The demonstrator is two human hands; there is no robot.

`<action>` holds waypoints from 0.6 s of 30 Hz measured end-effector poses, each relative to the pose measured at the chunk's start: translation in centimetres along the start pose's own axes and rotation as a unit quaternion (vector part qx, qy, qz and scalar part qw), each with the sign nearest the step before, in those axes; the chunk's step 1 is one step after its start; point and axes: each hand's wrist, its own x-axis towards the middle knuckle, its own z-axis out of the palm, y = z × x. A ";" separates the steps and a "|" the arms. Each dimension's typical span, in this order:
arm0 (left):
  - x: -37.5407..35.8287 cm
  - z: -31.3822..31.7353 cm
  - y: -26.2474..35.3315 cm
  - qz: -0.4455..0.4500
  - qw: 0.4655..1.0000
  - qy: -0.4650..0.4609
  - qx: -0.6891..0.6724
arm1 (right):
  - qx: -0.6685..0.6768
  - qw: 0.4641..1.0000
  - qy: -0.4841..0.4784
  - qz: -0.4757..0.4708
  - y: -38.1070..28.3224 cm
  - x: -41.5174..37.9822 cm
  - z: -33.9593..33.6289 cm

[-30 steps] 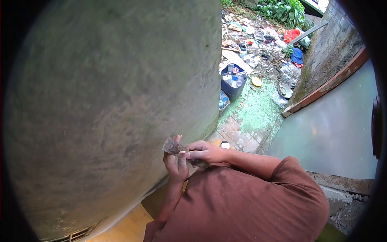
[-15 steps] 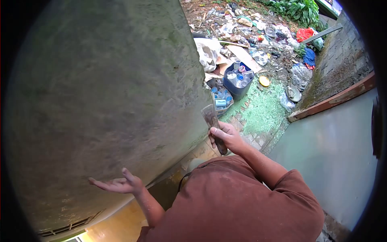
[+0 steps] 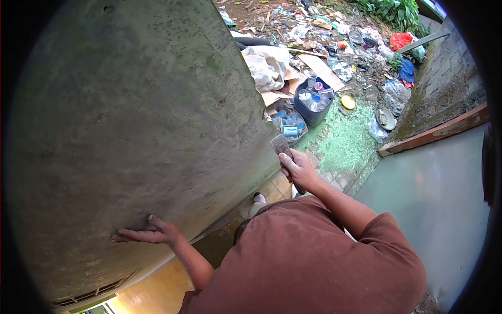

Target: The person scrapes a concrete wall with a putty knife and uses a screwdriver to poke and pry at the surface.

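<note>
My right hand (image 3: 298, 168) is closed around a scraper (image 3: 281, 145), its worn flat blade pointing up and away from me and the end of its handle showing below my fingers. In front of my body, on the left, my left hand (image 3: 149, 233) is open, fingers stretched out and thumb raised. It overlaps the lower part of a large grey-green wall (image 3: 172, 120) with a rough, stained surface. Dusty, pale patches mark the skin of the right hand.
Past the wall's edge stand a dark blue bin (image 3: 312, 116) of plastic cups and a smaller container (image 3: 294, 140) of bottles. Scattered rubbish (image 3: 314, 34) covers the ground behind. A block wall (image 3: 444, 78) and a pale panel (image 3: 429, 193) border the right side.
My left hand has turned, its fingers now closer together and its thumb lower. The right hand with the scraper has moved slightly up and right. My view has shifted a little.
</note>
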 end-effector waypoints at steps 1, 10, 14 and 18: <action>0.0 0.1 0.0 -0.002 1.000 0.003 0.000 | -0.005 1.000 0.004 0.010 -0.1 -0.1 0.0; 0.0 1.1 -0.5 0.044 0.997 0.045 0.041 | -0.009 0.999 0.031 -0.023 -3.2 1.0 3.3; 0.2 1.2 -0.5 0.061 0.995 0.048 0.056 | -0.070 0.997 0.033 0.005 -1.7 0.1 2.5; 0.1 1.4 -0.7 0.062 0.995 0.057 0.047 | -0.054 0.998 0.035 -0.001 -3.0 1.4 2.3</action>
